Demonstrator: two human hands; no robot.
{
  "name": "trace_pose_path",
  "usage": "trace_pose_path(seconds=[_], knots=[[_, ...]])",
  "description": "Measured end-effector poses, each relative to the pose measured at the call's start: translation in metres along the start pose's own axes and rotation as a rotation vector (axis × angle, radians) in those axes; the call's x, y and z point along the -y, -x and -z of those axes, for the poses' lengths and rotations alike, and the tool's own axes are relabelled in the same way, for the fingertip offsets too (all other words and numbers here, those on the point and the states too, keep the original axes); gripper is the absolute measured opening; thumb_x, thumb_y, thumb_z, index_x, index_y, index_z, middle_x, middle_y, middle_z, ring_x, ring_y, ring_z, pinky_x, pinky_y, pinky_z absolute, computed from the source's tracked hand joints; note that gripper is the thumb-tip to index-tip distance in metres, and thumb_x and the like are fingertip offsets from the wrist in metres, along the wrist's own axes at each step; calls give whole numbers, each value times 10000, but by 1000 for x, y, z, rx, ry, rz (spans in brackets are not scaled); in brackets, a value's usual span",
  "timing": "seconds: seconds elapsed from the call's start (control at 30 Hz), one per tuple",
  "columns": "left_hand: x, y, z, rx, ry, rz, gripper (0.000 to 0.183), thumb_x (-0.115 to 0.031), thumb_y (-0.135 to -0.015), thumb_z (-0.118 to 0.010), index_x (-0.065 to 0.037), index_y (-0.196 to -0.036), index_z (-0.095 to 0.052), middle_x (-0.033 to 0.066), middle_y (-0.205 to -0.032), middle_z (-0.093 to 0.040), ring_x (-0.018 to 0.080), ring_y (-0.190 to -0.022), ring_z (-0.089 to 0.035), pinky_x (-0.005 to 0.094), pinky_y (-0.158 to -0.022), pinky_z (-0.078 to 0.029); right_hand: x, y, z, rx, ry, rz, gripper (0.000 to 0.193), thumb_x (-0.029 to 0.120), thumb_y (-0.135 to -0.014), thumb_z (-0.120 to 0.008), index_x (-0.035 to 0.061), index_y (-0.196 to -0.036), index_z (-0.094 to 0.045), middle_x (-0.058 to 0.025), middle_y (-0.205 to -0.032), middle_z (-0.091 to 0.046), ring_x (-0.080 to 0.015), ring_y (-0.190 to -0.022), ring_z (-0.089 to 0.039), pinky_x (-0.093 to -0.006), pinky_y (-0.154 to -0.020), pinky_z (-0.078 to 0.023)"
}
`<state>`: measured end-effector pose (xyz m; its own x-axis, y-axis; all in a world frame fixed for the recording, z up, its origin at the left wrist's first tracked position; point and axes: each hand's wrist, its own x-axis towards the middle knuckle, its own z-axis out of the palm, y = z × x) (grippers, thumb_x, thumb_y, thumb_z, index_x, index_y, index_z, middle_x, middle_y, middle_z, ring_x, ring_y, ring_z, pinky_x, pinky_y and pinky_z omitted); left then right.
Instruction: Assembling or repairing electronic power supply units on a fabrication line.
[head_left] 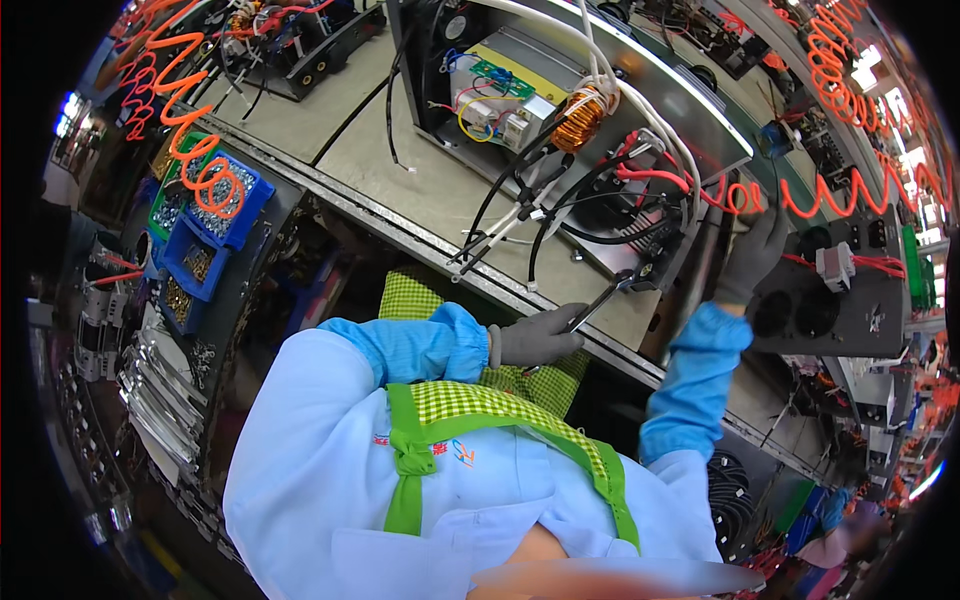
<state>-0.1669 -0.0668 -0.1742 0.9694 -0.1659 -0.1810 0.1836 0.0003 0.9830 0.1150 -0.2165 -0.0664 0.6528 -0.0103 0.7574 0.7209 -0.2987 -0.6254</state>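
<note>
My left hand [540, 337], in a grey glove, is closed at the front edge of the workbench. From its fingers a long, slim metal tool [598, 303] points up toward the open chassis; its exact kind is not clear. My right hand [755, 255], also gloved, is raised at the right beside a red coiled hose [835, 205]. Its fingers are smeared, so any grip is hidden. Inside the metal chassis [690, 120] sit a copper-wound ring coil [580, 118], a green circuit board [503, 78] and a finned black heat sink [650, 235]. Loose black and white cables hang over its near side.
Blue bins [215, 205] of small screws stand at the left, with flat metal strips [160, 395] below them. A dark panel with round holes [825, 300] is at the right. Orange coiled hoses [190, 125] hang at the upper left. Another unit [290, 50] stands farther back.
</note>
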Motion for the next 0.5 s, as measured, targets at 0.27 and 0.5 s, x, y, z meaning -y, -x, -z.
trace_pose_path(seconds=[0.27,0.5], knots=[[-14,94,57,-59,-304,-238,641,-298,-887,-498,16,-1389,-253,224,-1090,-539,301,-967,-566,390,-838,-441,-222,-61,-30,737,294,43,410,339,-895,-503,-3,-1103,-593,-185,-992,-644,-342,-883,-607,-414,-771,-471],[-6,254,130,-991,-837,200,553,-204,-850,-532,-55,-1350,-350,226,-1036,-595,390,-921,-599,421,-790,-480,-298,-54,-51,942,256,-26,384,303,-841,-600,33,-1114,-588,-168,-1019,-635,-310,-913,-597,-399,-764,-471]])
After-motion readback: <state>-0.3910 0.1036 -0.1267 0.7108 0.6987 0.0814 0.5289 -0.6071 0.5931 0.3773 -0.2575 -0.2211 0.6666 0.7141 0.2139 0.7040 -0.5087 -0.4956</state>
